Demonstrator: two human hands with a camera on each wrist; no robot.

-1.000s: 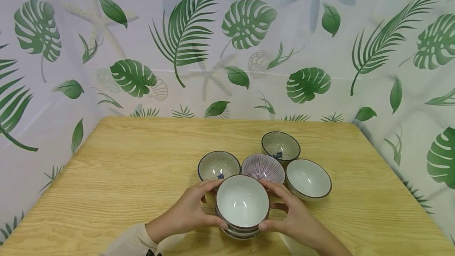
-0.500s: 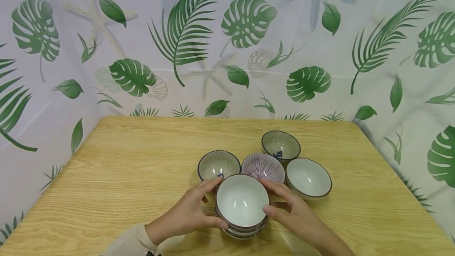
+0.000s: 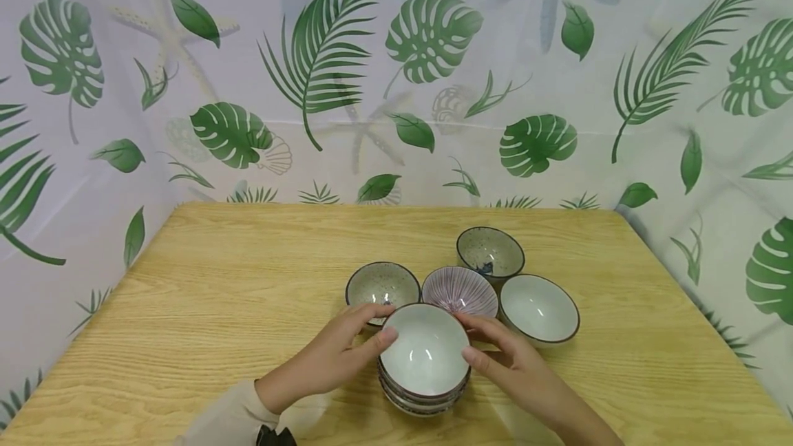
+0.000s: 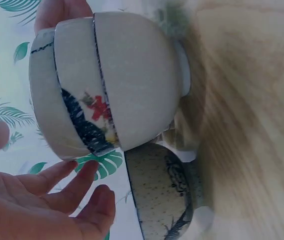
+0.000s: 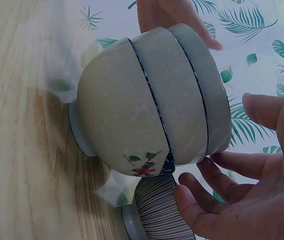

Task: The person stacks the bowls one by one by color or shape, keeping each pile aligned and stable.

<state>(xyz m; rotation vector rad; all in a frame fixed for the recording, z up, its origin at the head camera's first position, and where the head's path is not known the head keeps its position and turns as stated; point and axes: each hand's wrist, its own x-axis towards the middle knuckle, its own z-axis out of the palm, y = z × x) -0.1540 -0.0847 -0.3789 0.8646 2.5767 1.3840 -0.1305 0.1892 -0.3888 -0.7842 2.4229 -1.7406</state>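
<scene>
A stack of three white-lined bowls [image 3: 425,349] with brown rims stands upright near the table's front. Red flowers and dark blue patches show on the outer sides of the lower bowls [image 4: 137,80] in the left wrist view. My left hand [image 3: 334,358] is at the stack's left, fingertips by the upper rim and thumb lifted away. At the right side my right hand [image 3: 523,370] has its fingertips at the top bowl's rim [image 5: 216,100], thumb raised clear in the right wrist view. Neither hand grips the stack.
Behind the stack sit a speckled bowl [image 3: 372,288] and a purple-striped bowl [image 3: 458,288]. Farther right are another speckled bowl [image 3: 492,250] and a white bowl [image 3: 539,312]. Leaf-patterned cloth [image 3: 347,150] borders the wooden table [image 3: 217,294].
Both thumbs have come off the stack, the right first, then the left. The left hand has risen slightly. The stack and the other bowls stay in nearly the same places.
</scene>
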